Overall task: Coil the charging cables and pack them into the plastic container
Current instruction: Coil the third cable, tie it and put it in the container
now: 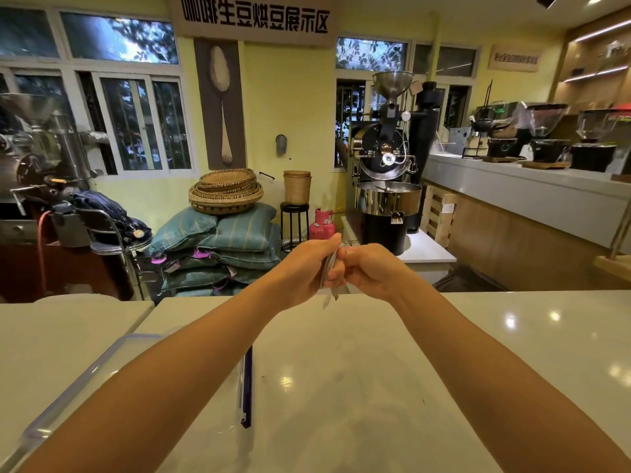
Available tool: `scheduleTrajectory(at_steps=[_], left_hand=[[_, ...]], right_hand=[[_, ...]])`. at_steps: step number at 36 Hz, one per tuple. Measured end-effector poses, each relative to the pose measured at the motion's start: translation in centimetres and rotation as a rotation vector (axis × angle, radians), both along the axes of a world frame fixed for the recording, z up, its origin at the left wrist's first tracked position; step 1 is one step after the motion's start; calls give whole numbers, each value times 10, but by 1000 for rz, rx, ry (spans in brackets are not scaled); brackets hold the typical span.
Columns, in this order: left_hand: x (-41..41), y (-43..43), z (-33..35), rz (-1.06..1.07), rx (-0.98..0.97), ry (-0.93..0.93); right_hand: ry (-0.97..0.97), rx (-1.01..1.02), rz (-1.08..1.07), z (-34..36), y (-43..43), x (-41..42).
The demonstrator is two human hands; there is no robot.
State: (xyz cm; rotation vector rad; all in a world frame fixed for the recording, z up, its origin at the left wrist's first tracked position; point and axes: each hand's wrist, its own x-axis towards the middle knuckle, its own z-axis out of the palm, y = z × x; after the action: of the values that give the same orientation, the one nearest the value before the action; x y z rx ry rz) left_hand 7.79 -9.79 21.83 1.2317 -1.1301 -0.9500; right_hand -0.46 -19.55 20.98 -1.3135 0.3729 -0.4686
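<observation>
Gripping the cable (328, 268) w/ both hands: left hand (305, 268) has its fingers curled round a flat grey bundle of loops. The right hand (370, 271) closes on it from the other side, thumb & fingers pinching the same strands. A short tail hangs below the fists; can't tell if it ends in a plug. The hands are raised over the far edge of the white countertop (375, 370), not resting on it.

Prob. the last wraps of coiling. To do it well:
- Left hand acts as fixed former.
- Right hand lays each turn flat beside the last, no twist, loops same size.
- Tuck the tail thru so it won't spring open.

The plastic container (88, 370) sits nearer the body under the left forearm, clear w/ a pale blue rim and a dark purple strip (247, 387) on its right side. Its contents are hidden by the arm. The coil shd go in flat.
</observation>
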Motion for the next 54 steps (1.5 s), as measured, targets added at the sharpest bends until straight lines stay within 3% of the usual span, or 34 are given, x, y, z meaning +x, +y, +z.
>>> scheduleTrajectory(at_steps=[6, 15, 21, 26, 34, 42, 54], left_hand=[[2, 8, 10, 14, -33, 12], [-1, 11, 21, 39, -98, 20], [-4, 11, 21, 79, -113, 47], [-5, 10, 26, 65, -161, 132], [2, 18, 23, 102, -160, 81], [3, 24, 19, 143, -193, -74], [0, 34, 16, 233, -186, -349]], right_hand=[[-51, -266, 47, -1, 6, 2], [-124, -237, -94, -7, 17, 13], [-94, -216, -51, -15, 27, 16], [-30, -398, -18, -25, 38, 12], [19, -389, 34, -26, 52, -1], [-37, 19, 228, -17, 52, -18], [-23, -93, 316, 1, 52, -34]])
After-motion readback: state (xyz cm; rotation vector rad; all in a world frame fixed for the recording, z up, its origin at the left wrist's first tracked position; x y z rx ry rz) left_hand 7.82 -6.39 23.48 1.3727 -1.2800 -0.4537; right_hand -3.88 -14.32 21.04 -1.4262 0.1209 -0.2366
